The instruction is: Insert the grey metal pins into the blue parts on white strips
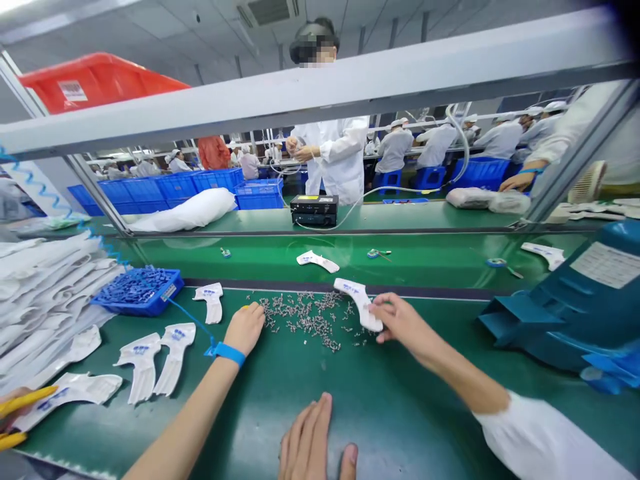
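Observation:
My left hand is low in the middle, fingers stretched out and thumb apart, holding nothing. My right hand, below a white sleeve, pinches the lower end of a white curved plastic handle shell with blue print. Beneath and left of this shell spreads a pile of small screws on the green table. A co-worker's hand with a blue wrist strap reaches to the pile's left edge; its fingertips are partly hidden. At far left another hand with yellow finger coverings holds a white shell.
Several white shells lie left, beside a blue tray of small blue parts. A teal housing stands right. On the green belt are another shell and small wired parts. A metal frame crosses above; a person stands beyond.

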Motion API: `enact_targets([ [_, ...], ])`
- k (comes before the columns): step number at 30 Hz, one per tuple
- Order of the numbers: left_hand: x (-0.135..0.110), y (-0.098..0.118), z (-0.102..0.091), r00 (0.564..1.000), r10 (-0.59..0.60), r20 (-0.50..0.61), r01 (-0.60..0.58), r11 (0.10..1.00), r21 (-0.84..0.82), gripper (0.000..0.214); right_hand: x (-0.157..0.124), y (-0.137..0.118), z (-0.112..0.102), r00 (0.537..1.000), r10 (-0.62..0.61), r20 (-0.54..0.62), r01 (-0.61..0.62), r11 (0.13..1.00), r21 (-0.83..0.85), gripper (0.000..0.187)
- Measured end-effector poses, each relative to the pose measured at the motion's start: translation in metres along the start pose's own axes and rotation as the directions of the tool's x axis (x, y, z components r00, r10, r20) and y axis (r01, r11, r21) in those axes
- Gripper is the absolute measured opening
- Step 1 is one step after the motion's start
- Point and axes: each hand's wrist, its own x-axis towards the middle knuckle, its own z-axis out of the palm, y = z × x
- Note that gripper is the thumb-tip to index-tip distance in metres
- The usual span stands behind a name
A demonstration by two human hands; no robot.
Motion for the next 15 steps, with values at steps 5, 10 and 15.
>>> enact_targets([
  [5,0.001,0.007,-0.010,0.995,0.013,-0.101,-0.008,0.998,0.056,0.027,0.096,-0.014,-0.039,0.989,-0.066,-0.135,0.038,0.979,-0.199,0.026],
  [10,-0.028,0.051,-0.008,0.981,-0.027,-0.193,0.042,0.996,0.075,0.026,0.091,-0.002,-0.054,0.966,-0.247,-0.073,0.192,0.879,-0.436,0.024],
  [15,-0.112,0.143,0.012,0.978,-0.045,-0.202,0.055,0.998,0.044,0.024,0.020,0.029,-0.073,0.926,-0.320,0.200,0.376,0.748,-0.546,0.026],
])
